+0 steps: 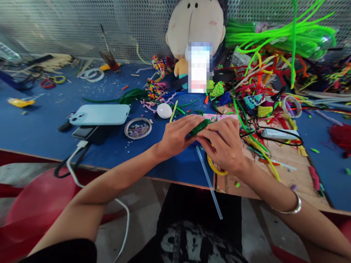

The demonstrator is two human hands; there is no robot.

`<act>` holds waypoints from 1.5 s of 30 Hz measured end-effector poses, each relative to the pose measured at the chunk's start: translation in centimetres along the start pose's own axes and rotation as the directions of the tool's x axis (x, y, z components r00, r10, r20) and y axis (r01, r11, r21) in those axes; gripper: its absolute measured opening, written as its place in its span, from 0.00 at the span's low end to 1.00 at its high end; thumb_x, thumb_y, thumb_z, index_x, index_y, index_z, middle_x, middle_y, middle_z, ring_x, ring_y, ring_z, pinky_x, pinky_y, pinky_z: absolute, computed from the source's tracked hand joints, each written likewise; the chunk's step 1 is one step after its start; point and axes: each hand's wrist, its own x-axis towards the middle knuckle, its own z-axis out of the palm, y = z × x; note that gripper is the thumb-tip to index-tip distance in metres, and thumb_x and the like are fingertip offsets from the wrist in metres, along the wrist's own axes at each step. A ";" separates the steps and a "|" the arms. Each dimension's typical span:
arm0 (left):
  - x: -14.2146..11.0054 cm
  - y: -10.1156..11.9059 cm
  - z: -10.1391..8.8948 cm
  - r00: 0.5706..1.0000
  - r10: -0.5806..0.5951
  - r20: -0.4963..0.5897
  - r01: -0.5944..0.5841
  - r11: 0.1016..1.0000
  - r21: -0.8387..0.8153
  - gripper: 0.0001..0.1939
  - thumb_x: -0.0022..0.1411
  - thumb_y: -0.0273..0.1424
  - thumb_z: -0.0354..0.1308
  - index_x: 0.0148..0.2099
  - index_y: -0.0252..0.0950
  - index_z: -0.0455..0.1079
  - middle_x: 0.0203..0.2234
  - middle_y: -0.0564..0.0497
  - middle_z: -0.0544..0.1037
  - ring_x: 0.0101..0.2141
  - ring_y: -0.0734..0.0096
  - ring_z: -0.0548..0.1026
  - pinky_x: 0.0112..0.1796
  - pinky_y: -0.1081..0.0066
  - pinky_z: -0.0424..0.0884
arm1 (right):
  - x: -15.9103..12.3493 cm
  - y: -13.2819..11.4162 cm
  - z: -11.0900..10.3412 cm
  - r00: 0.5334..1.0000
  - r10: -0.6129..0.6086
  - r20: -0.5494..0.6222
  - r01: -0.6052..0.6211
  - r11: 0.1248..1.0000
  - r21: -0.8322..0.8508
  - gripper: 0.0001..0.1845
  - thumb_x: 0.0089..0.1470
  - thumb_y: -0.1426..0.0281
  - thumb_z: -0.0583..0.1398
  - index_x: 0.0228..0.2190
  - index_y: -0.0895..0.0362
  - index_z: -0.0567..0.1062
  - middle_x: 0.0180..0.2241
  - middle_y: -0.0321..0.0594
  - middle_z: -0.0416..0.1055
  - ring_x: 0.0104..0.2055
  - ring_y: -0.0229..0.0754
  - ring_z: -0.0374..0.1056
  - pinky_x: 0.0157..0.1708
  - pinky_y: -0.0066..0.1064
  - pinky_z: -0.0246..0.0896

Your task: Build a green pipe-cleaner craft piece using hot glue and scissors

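My left hand (177,134) is closed on a dark green fuzzy piece (200,126) that looks like shaped pipe cleaner, with its fingers lying along the far side. Pinching the same piece from the right is my right hand (227,143), its thumb and fingertips close together. The fingers cover much of the piece, so its full shape is hidden. Below the hands, a translucent glue-stick-like rod (210,184) sticks out past the table edge. Beside it lies a yellow ring-shaped thing (217,167), partly under my right hand. A pink printed card (221,117) shows behind the fingers.
To the left are a round dish of beads (138,128), a white egg-shaped thing (164,110) and a light blue phone (100,114) above a cabled black device. Pipe cleaners (263,80) and scraps crowd the right. A plush doll (196,22) stands behind a blurred bright screen (199,67).
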 end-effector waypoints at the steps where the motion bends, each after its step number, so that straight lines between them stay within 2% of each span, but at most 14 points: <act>1: 0.0 0.0 0.0 1.000 0.014 -0.007 -0.014 1.000 0.012 0.16 0.66 0.32 0.54 0.53 0.30 0.71 0.43 0.43 0.81 0.47 0.68 0.79 0.51 0.70 0.76 | 0.1 -0.1 0.0 1.000 -0.001 0.003 0.001 1.000 -0.007 0.02 0.57 0.73 0.60 0.34 0.55 0.71 0.31 0.37 0.69 0.35 0.40 0.60 0.38 0.37 0.55; 5: -0.1 -0.3 0.3 0.998 0.057 -0.025 -0.055 0.996 0.066 0.16 0.66 0.28 0.53 0.54 0.32 0.70 0.43 0.45 0.82 0.48 0.69 0.79 0.51 0.70 0.76 | 0.1 -0.2 0.1 0.999 0.018 0.038 -0.017 1.000 -0.017 0.03 0.57 0.75 0.58 0.32 0.55 0.70 0.31 0.37 0.68 0.35 0.40 0.59 0.37 0.38 0.54; 11: -0.6 -0.6 0.5 0.998 0.065 -0.019 -0.062 0.990 0.126 0.16 0.67 0.30 0.49 0.53 0.33 0.72 0.45 0.47 0.81 0.49 0.69 0.78 0.51 0.70 0.77 | 0.1 -0.3 0.5 0.998 0.015 0.067 -0.012 0.999 -0.042 0.07 0.56 0.78 0.55 0.30 0.55 0.68 0.29 0.36 0.68 0.34 0.40 0.58 0.37 0.37 0.53; 17: -0.4 -0.5 0.3 0.997 0.066 -0.026 -0.062 0.987 0.145 0.16 0.67 0.27 0.47 0.52 0.33 0.72 0.45 0.48 0.81 0.49 0.70 0.78 0.51 0.70 0.77 | 0.2 -0.3 0.4 0.995 0.006 0.101 0.002 0.997 -0.075 0.07 0.56 0.78 0.54 0.29 0.55 0.66 0.28 0.37 0.68 0.33 0.41 0.58 0.35 0.35 0.53; 32: -0.3 -0.4 0.1 0.993 0.101 -0.058 -0.094 0.989 0.117 0.19 0.65 0.23 0.49 0.57 0.30 0.68 0.48 0.44 0.80 0.53 0.67 0.76 0.56 0.67 0.73 | 0.0 -0.8 0.7 0.993 0.096 0.070 -0.098 0.995 0.022 0.09 0.53 0.79 0.55 0.29 0.53 0.63 0.28 0.35 0.65 0.32 0.39 0.57 0.35 0.34 0.51; 35: -0.2 -1.1 0.1 0.998 -0.005 -0.067 0.014 0.991 0.135 0.16 0.67 0.28 0.51 0.54 0.32 0.70 0.47 0.46 0.80 0.50 0.68 0.77 0.54 0.68 0.74 | 0.0 -1.1 0.3 0.992 0.091 0.085 -0.095 0.994 0.050 0.08 0.53 0.79 0.55 0.29 0.54 0.63 0.28 0.35 0.66 0.33 0.39 0.58 0.35 0.35 0.51; 37: -0.1 -1.6 0.0 0.982 -0.150 -0.114 0.168 0.971 0.170 0.15 0.66 0.30 0.54 0.53 0.33 0.71 0.45 0.46 0.81 0.47 0.68 0.79 0.51 0.69 0.76 | 0.0 -1.4 0.1 0.992 0.057 0.109 -0.066 0.995 0.079 0.08 0.54 0.79 0.55 0.30 0.54 0.63 0.29 0.35 0.67 0.32 0.38 0.58 0.35 0.34 0.51; 38: 0.0 -1.8 0.0 0.980 -0.160 -0.117 0.180 0.966 0.184 0.15 0.66 0.30 0.54 0.53 0.33 0.71 0.46 0.46 0.81 0.48 0.67 0.79 0.52 0.67 0.75 | 0.0 -1.5 0.1 0.992 0.045 0.115 -0.056 0.994 0.094 0.08 0.54 0.78 0.56 0.30 0.54 0.63 0.29 0.34 0.67 0.32 0.38 0.59 0.35 0.34 0.52; 42: 0.0 -1.5 0.1 0.992 -0.027 -0.122 0.047 0.986 0.163 0.16 0.63 0.27 0.58 0.53 0.31 0.70 0.45 0.44 0.81 0.48 0.67 0.78 0.52 0.69 0.75 | -0.2 -1.4 0.2 0.991 0.080 0.109 -0.093 0.988 0.121 0.07 0.56 0.78 0.56 0.32 0.54 0.64 0.29 0.34 0.68 0.32 0.38 0.60 0.37 0.35 0.52; 45: -0.1 -0.9 0.3 0.995 0.021 -0.102 -0.008 0.992 0.126 0.18 0.61 0.26 0.59 0.54 0.29 0.69 0.46 0.42 0.80 0.49 0.66 0.78 0.53 0.68 0.75 | -0.4 -1.2 0.3 0.989 0.092 0.118 -0.105 0.988 0.112 0.05 0.57 0.76 0.56 0.32 0.55 0.64 0.29 0.35 0.69 0.32 0.38 0.61 0.37 0.36 0.53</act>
